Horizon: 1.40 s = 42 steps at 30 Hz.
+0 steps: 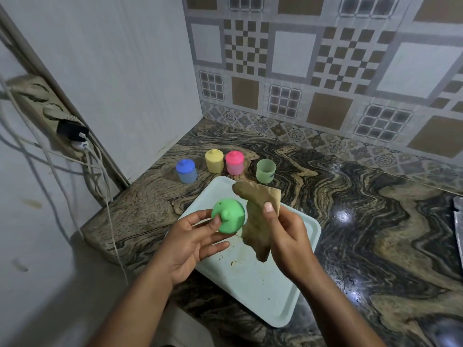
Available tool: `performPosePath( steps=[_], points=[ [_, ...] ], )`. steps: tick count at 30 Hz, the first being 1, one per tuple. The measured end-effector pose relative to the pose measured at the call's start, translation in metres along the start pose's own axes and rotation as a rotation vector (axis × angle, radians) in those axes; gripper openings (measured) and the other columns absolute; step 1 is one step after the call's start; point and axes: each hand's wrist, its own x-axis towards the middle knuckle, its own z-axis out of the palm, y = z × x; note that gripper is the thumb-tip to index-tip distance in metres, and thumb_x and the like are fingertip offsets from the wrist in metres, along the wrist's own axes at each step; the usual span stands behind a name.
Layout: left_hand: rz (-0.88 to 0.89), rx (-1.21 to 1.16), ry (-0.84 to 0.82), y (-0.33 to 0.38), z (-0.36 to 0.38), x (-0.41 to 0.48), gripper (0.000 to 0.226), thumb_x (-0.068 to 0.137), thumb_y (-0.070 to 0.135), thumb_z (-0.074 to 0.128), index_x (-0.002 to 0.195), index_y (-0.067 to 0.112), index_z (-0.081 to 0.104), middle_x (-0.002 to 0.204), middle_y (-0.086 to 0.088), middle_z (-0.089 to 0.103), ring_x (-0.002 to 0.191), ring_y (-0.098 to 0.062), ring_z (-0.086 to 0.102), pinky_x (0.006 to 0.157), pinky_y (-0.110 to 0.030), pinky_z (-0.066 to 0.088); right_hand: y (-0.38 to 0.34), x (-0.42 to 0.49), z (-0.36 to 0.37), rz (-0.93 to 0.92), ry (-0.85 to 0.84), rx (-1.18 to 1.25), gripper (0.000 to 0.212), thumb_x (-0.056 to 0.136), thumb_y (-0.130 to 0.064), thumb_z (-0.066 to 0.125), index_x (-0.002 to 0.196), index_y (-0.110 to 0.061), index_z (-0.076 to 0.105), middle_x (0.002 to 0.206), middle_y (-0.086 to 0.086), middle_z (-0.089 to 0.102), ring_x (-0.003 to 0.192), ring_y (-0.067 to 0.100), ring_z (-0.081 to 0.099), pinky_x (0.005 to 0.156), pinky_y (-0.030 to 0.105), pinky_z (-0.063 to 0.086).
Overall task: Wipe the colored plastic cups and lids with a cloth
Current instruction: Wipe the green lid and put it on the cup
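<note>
My left hand (194, 242) holds a green lid (228, 216) with a knob, thumb on its top and fingers under it. Just to its right, my right hand (285, 236) pinches a brown cloth (258, 221) that hangs down, close to the lid's edge. Both are above a pale green tray (253, 284). Behind the tray stand a blue cup (186, 171), a yellow cup (214, 161) and a pink cup (234, 162), each with its lid on, and an open green cup (266, 171) without a lid.
The tray lies on a marbled stone counter (363, 221) and carries a few brown stains. A power strip with plugs and white cables (72, 136) hangs on the left wall. A grey metal edge (458, 221) shows at the far right.
</note>
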Motion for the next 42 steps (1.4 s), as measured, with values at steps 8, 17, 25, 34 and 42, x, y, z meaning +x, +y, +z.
performPosePath(
  steps=[8, 17, 25, 34, 42],
  points=[
    [0.028, -0.098, 0.037, 0.005, 0.011, 0.001, 0.016, 0.096, -0.003, 0.055, 0.107, 0.005, 0.064, 0.081, -0.011, 0.077, 0.065, -0.015, 0.076, 0.052, -0.026, 0.059, 0.021, -0.019, 0.02, -0.565, -0.156, -0.574, 0.048, 0.1, -0.007, 0.048, 0.147, 0.002, 0.048, 0.162, 0.015, 0.034, 0.152, 0.022, 0.033, 0.118, 0.045, 0.039],
    [0.071, -0.037, -0.006, 0.007, 0.016, -0.008, 0.018, 0.096, -0.002, 0.054, 0.108, 0.004, 0.065, 0.092, -0.013, 0.078, 0.075, -0.018, 0.077, 0.055, -0.027, 0.061, 0.026, -0.008, 0.008, -0.654, -0.099, -0.499, 0.041, 0.099, -0.002, 0.048, 0.138, 0.007, 0.056, 0.152, 0.02, 0.048, 0.139, 0.025, 0.053, 0.113, 0.038, 0.047],
    [0.092, 0.064, -0.041, 0.012, 0.012, -0.014, 0.045, 0.071, 0.021, 0.074, 0.113, 0.005, 0.068, 0.101, -0.014, 0.077, 0.08, -0.023, 0.077, 0.054, -0.033, 0.062, 0.017, 0.021, -0.016, -0.534, -0.045, -0.566, 0.04, 0.103, -0.016, 0.044, 0.138, -0.004, 0.06, 0.139, -0.001, 0.064, 0.122, 0.009, 0.065, 0.101, 0.025, 0.051],
    [0.244, 0.051, 0.161, 0.001, 0.02, -0.01, 0.044, 0.075, 0.024, 0.073, 0.117, 0.014, 0.068, 0.1, -0.009, 0.079, 0.085, -0.023, 0.077, 0.061, -0.035, 0.061, 0.008, -0.01, 0.005, -0.187, -0.07, -0.162, 0.042, 0.106, -0.034, 0.043, 0.094, -0.002, 0.068, 0.072, 0.015, 0.067, 0.063, 0.028, 0.06, 0.06, 0.044, 0.048],
    [0.355, 0.135, 0.108, -0.012, 0.029, -0.016, 0.062, 0.088, 0.007, 0.067, 0.145, 0.024, 0.049, 0.113, -0.007, 0.077, 0.105, -0.024, 0.074, 0.07, -0.041, 0.063, 0.01, -0.013, 0.009, -0.26, -0.014, -0.204, 0.048, 0.106, -0.041, 0.04, 0.105, -0.002, 0.066, 0.078, 0.015, 0.059, 0.067, 0.032, 0.054, 0.06, 0.049, 0.046]
  ],
)
